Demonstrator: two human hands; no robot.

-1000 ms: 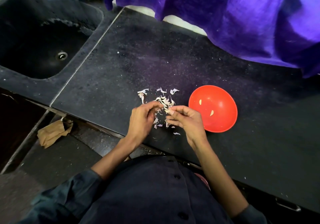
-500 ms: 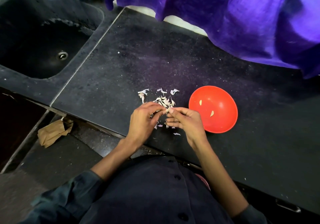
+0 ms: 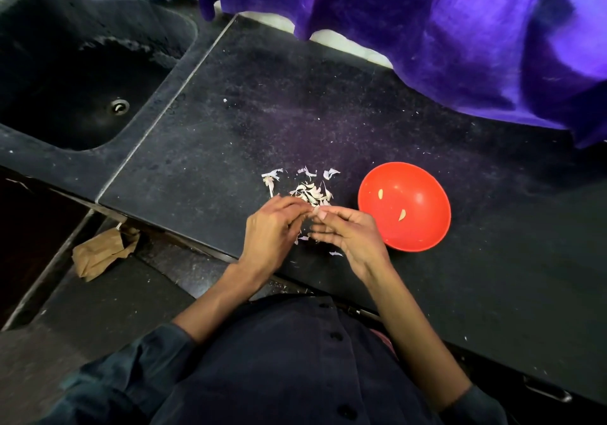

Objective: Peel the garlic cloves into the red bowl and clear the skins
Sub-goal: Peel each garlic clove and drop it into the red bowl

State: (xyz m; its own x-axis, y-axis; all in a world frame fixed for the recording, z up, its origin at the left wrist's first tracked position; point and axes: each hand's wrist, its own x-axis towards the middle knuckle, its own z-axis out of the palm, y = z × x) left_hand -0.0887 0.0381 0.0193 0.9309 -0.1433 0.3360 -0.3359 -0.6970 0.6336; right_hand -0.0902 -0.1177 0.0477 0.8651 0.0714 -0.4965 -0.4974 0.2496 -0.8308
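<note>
A red bowl [image 3: 423, 234] stands on the dark counter with two peeled cloves [image 3: 401, 215] lying inside. Left of it lies a loose pile of pale garlic skins [image 3: 310, 192]. Just in front of that pile my left hand [image 3: 271, 232] and my right hand [image 3: 348, 234] meet fingertip to fingertip, both pinching one small garlic clove [image 3: 316, 210]. Most of the clove is hidden by the fingers. A few skin scraps lie under and beside my hands.
A dark sink [image 3: 82, 96] is set into the counter at the far left. Purple cloth [image 3: 443, 37] hangs over the counter's back edge. A crumpled brown paper bag [image 3: 101, 254] lies on the floor below the counter's front edge.
My fingertips have worked closer together on the clove between them. The bowl and the skin pile have not moved.
</note>
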